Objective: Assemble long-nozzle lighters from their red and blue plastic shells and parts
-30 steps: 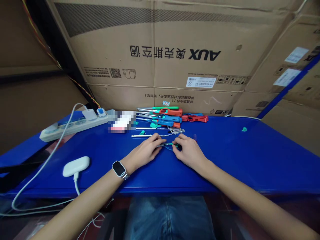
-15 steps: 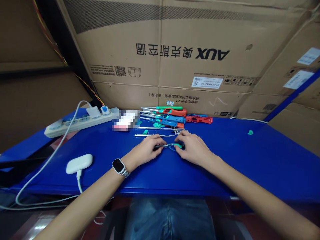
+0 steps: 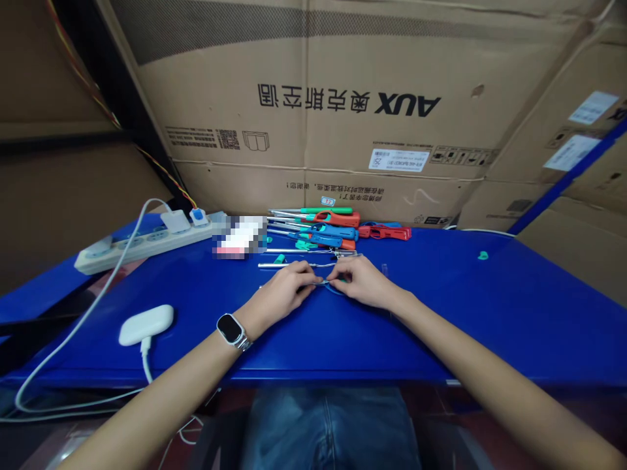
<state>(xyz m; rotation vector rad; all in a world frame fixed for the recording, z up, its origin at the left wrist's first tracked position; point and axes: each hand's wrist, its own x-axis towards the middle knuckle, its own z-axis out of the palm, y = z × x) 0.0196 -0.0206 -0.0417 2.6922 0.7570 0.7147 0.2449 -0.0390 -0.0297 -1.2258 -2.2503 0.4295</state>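
Observation:
Close together near the middle of the blue table, my left hand and my right hand pinch a slim lighter part between them. A thin metal end and a blue piece show in the gap; my fingers cover the rest. Just beyond my fingertips lie two metal lighter tubes, one nearer and one farther, with a thin wire by the nearer tube's right end. A small green plastic piece rests by them. Behind is a pile of long-nosed lighters in blue, orange and red.
A cardboard box stands behind the table. To the left are a power strip, a white case on a cable, and a pixelated item. A green scrap lies at right.
My right hand has moved left, closer to my left hand, and its fingers have drawn together on the lighter part. The green piece between the hands is now mostly hidden. The view has shifted slightly.

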